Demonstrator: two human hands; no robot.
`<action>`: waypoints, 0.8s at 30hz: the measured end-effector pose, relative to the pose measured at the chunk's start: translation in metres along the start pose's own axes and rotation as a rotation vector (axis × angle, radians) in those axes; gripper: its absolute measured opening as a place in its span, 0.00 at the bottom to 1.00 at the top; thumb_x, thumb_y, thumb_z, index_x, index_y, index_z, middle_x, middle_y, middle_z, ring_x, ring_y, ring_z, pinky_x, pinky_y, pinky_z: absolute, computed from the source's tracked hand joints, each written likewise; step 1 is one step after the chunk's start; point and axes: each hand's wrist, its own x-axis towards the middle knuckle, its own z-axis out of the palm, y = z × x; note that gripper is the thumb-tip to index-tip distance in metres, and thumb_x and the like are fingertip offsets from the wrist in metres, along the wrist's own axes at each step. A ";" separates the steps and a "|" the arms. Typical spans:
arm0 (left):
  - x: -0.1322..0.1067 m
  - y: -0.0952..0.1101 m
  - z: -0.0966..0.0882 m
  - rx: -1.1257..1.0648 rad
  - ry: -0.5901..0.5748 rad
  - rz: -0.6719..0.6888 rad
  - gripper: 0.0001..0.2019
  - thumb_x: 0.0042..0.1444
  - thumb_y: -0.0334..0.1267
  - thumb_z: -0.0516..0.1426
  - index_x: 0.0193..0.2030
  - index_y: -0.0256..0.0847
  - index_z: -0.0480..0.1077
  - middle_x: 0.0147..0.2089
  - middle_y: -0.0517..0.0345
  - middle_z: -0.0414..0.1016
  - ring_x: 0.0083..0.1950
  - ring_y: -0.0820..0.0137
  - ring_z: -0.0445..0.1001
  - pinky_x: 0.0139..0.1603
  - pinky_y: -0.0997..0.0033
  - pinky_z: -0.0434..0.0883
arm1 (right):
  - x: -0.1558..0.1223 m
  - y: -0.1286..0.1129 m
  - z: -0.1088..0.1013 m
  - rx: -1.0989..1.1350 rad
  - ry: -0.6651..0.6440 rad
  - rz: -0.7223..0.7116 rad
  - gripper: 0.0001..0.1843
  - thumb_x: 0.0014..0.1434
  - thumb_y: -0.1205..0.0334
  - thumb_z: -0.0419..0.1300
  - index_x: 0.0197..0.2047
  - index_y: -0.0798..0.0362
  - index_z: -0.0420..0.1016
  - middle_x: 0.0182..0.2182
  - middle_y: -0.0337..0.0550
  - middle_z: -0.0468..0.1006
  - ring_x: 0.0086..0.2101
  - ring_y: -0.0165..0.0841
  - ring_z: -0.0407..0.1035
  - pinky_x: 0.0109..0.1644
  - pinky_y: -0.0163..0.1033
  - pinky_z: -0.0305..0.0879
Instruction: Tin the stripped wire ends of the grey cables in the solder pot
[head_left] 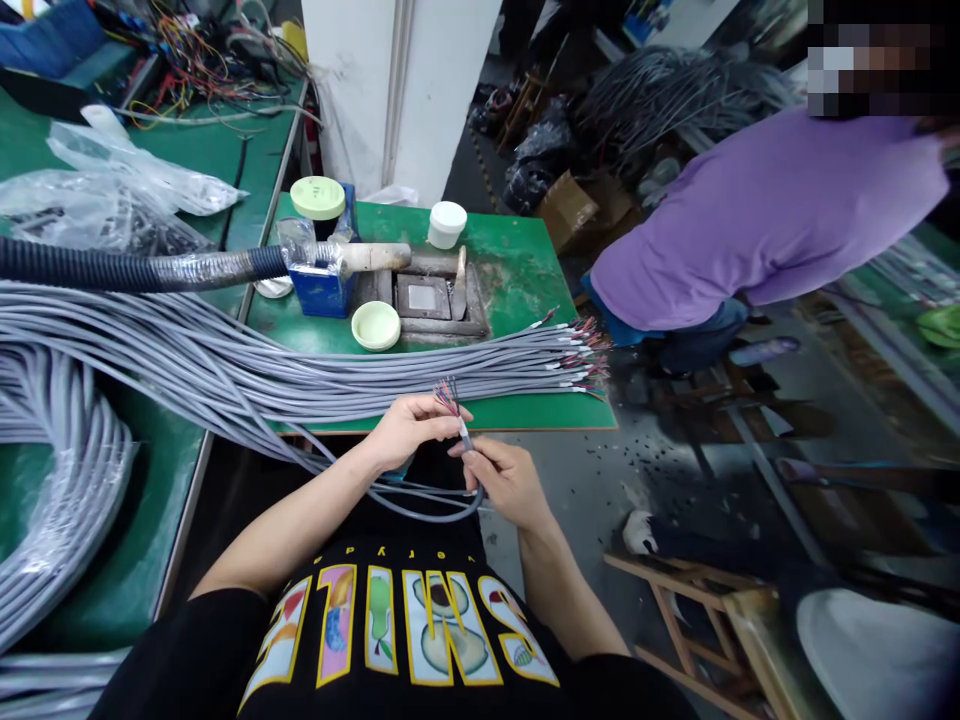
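Observation:
Near my chest, my right hand grips a grey multi-core cable just below its stripped end, which points upward. Fine red, black and pale wires fan out from that end. My left hand pinches these thin wires between thumb and fingers, just above the grey jacket. The cable loops down under my right hand and runs back left. Beyond my hands, a thick bundle of similar grey cables lies across the green table, its stripped ends with white labels at the right edge.
Behind the bundle stand a square solder pot with a scraper, a blue box with a ribbed hose, a pale green dish and a white tub. A co-worker in purple is at right, near a wooden stool.

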 end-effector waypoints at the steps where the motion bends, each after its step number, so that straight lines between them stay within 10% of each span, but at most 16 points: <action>1: 0.001 0.001 -0.003 -0.041 -0.001 -0.021 0.15 0.37 0.43 0.70 0.30 0.34 0.77 0.26 0.57 0.73 0.24 0.79 0.65 0.27 0.76 0.65 | 0.001 -0.001 0.000 0.000 -0.003 -0.006 0.16 0.63 0.54 0.51 0.38 0.53 0.77 0.16 0.34 0.69 0.18 0.26 0.62 0.26 0.33 0.60; 17: 0.007 0.015 -0.012 -0.097 -0.128 0.077 0.14 0.42 0.42 0.68 0.26 0.33 0.72 0.27 0.59 0.69 0.23 0.80 0.62 0.22 0.80 0.58 | 0.010 -0.005 0.000 0.089 -0.153 -0.021 0.12 0.62 0.57 0.53 0.43 0.54 0.73 0.20 0.35 0.70 0.20 0.25 0.62 0.27 0.33 0.59; 24: 0.009 0.003 0.002 -0.073 0.029 0.130 0.14 0.42 0.41 0.68 0.27 0.34 0.71 0.29 0.59 0.72 0.24 0.81 0.65 0.25 0.80 0.60 | 0.028 -0.008 0.019 0.146 0.312 -0.072 0.18 0.54 0.61 0.62 0.48 0.48 0.64 0.22 0.30 0.65 0.23 0.26 0.62 0.26 0.32 0.60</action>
